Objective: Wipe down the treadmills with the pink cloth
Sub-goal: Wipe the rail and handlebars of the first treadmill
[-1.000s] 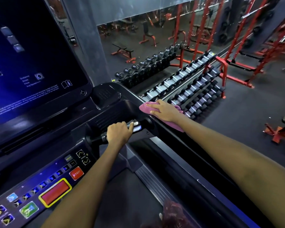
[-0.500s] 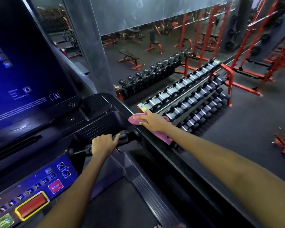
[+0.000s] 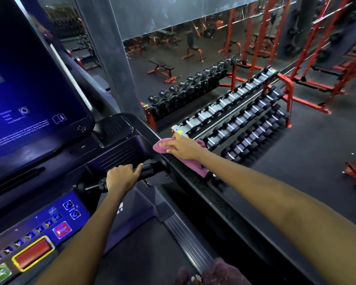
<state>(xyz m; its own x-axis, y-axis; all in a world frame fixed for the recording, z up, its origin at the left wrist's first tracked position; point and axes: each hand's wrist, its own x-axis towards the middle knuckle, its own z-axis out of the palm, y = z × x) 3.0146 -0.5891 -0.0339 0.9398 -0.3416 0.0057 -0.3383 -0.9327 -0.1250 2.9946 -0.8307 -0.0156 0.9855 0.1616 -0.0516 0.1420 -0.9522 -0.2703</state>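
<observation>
The treadmill's big blue screen (image 3: 29,85) glows on the left, and the left hand (image 3: 120,178) is wrapped around the black handlebar (image 3: 148,168) under it. Over to the right, the right hand (image 3: 184,147) lies flat, fingers straight, pressing the pink cloth (image 3: 195,165) onto the side rail (image 3: 224,204), with dumbbell racks (image 3: 245,118) beyond it.

On the console's red button (image 3: 62,229) the word "STOP" reads in white letters. The screen (image 3: 29,95) glows blue with lines of small white text, too blurred to make out; beside them sit a book sign with an "i" (image 3: 59,119) and a power sign (image 3: 81,128) on the frame's corner. The dumbbells (image 3: 189,85) on the far rack carry white numbers on their ends, too small to read. A yellow label (image 3: 180,131) on the near rack's end is unreadable too.
</observation>
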